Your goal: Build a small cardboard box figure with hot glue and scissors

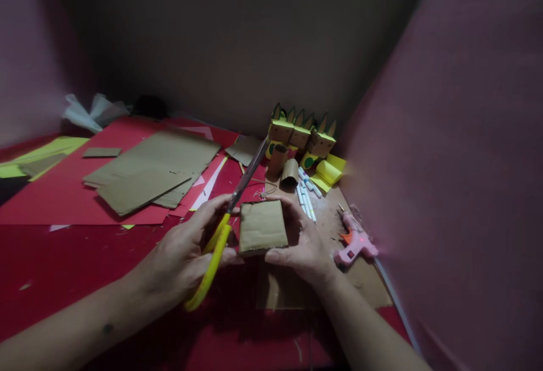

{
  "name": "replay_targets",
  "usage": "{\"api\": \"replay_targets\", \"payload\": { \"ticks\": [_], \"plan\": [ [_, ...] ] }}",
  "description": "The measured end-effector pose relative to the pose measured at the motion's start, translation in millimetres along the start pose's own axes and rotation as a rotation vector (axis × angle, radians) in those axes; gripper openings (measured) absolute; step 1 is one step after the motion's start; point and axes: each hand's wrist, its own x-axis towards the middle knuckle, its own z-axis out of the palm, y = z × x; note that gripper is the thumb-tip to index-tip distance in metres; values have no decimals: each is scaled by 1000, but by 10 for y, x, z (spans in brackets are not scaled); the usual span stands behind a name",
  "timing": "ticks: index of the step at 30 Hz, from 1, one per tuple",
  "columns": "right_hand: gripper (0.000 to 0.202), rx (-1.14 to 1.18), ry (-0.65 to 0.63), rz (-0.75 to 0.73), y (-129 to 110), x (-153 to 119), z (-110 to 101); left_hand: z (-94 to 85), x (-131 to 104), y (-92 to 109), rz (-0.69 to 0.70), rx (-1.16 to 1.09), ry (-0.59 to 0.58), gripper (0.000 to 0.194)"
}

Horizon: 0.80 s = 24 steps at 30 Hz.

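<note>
My left hand (182,258) is closed around a pair of scissors (217,263) with yellow handles. The scissors' metal blades look closed together and point up and away to the right. Between my hands is a small square of brown cardboard (263,225), with dark, rough edges. My right hand (311,249) grips the square's right side, thumb at the near edge and fingers at the far edge. The left fingertips come close to the square's left edge; whether they touch it I cannot tell.
Cardboard sheets (156,159) lie on red paper (38,201) at the left. A pink glue gun (356,244) lies at the right on a cardboard board (373,286). Behind are white markers (306,201), cardboard tubes (290,174), yellow paper (331,172) and several decorated boxes with pointed tops (302,135).
</note>
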Motion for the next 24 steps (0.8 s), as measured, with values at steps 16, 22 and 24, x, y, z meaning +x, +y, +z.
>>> {"api": "replay_targets", "payload": {
  "ticks": [16,22,24],
  "plan": [
    [70,-116,18,22,-32,-76,20,120,-31,365,-104,-229,44,82],
    [68,-210,4,-20,-73,-90,5,113,-39,385,-62,-223,20,76],
    [71,-225,-16,-19,-65,-85,-5,111,-38,371,-50,-168,36,74]
  ]
}}
